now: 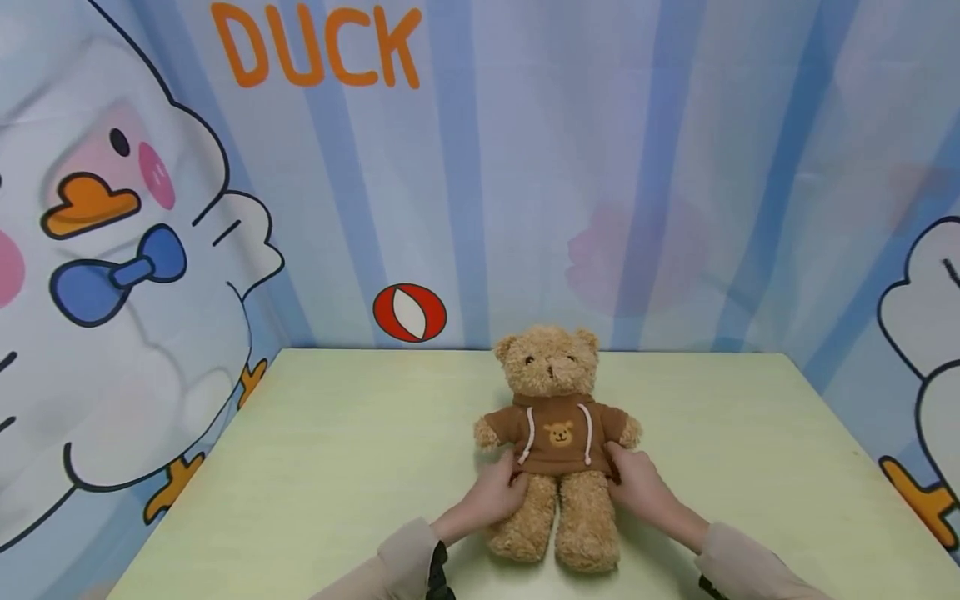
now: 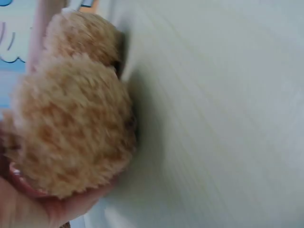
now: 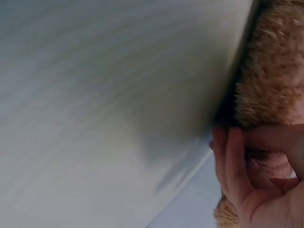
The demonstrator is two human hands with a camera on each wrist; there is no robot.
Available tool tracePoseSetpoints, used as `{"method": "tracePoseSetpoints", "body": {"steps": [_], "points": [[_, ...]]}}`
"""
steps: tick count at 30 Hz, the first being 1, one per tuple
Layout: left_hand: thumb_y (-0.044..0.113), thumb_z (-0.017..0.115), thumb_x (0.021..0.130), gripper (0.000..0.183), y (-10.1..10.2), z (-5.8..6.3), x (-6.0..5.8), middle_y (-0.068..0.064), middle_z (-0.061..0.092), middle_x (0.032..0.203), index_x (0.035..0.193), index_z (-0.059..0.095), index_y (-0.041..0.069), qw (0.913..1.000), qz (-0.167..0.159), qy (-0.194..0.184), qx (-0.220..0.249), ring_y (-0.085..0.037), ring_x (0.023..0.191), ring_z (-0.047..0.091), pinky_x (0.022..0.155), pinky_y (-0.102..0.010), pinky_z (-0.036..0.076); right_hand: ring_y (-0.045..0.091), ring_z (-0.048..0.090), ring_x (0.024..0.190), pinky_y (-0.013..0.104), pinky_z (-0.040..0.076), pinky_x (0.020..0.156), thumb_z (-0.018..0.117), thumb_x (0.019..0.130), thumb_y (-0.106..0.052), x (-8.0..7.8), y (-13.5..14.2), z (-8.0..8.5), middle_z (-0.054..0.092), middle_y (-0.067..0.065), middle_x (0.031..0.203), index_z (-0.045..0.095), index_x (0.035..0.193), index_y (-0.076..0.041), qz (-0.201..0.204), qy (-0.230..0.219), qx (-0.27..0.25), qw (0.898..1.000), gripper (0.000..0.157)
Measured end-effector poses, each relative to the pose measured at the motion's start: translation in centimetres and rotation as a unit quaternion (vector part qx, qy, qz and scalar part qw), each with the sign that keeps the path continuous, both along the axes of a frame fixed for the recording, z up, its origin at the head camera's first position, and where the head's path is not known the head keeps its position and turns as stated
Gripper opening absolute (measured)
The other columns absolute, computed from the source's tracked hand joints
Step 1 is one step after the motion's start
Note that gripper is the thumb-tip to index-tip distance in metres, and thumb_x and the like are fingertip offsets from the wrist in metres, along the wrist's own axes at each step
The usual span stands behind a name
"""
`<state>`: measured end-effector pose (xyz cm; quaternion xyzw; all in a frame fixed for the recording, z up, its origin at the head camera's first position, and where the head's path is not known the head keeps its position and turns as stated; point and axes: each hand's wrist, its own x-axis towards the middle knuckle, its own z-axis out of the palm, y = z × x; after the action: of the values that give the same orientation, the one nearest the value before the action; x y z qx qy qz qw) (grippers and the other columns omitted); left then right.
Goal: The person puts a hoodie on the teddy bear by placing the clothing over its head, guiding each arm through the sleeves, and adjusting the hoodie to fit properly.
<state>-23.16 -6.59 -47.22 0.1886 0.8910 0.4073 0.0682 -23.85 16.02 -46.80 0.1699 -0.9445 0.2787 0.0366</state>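
Observation:
A curly tan teddy bear (image 1: 588, 517) lies face up on the table, head toward the back wall and legs toward me. It wears a brown hoodie (image 1: 540, 454) with two white drawstrings and a small bear face on the chest. My left hand (image 1: 498, 492) grips the hoodie's lower edge at the bear's hip on the left. Across from it, my right hand (image 1: 645, 483) pinches the hem on the other side, thumb on the front. The left wrist view shows the furry feet (image 2: 73, 128) large and close. In the right wrist view, bent fingers (image 3: 232, 161) meet at the bear's side.
The pale yellow-green table (image 1: 337, 450) stretches out on both sides of the bear. Behind it hangs a blue striped cloth (image 1: 525, 167) with a printed duck (image 1: 150, 350) at the left and a red-and-white ball (image 1: 410, 313). Beige sleeves (image 1: 408, 550) cover both forearms.

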Motion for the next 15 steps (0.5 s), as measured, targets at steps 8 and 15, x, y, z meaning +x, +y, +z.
{"method": "tracePoseSetpoints", "body": {"steps": [8, 15], "points": [[0.021, 0.069, 0.077, 0.088, -0.6, 1.2, 0.6, -0.02, 0.021, 0.145, 0.142, 0.014, 0.002, 0.9835, -0.054, -0.156, 0.074, -0.034, 0.134, 0.022, 0.104, -0.049, 0.028, 0.017, 0.06, 0.062, 0.033, 0.052, 0.05, 0.052, 0.089, -0.033, 1.1, 0.2, 2.3, 0.061, 0.019, 0.097, 0.039, 0.125, 0.01, -0.032, -0.262, -0.151, 0.953, 0.058], [0.011, 0.073, 0.071, 0.084, -0.8, 0.8, 0.1, -0.014, 0.028, 0.144, 0.141, 0.026, 0.011, 0.9846, -0.046, -0.123, 0.115, -0.034, 0.134, 0.022, 0.103, -0.053, 0.025, 0.017, 0.06, 0.059, 0.034, 0.051, 0.049, 0.064, 0.081, -0.03, 0.8, -1.0, 1.4, 0.04, 0.031, 0.123, 0.021, 0.137, 0.004, -0.054, -0.282, -0.205, 0.936, 0.078]]}}
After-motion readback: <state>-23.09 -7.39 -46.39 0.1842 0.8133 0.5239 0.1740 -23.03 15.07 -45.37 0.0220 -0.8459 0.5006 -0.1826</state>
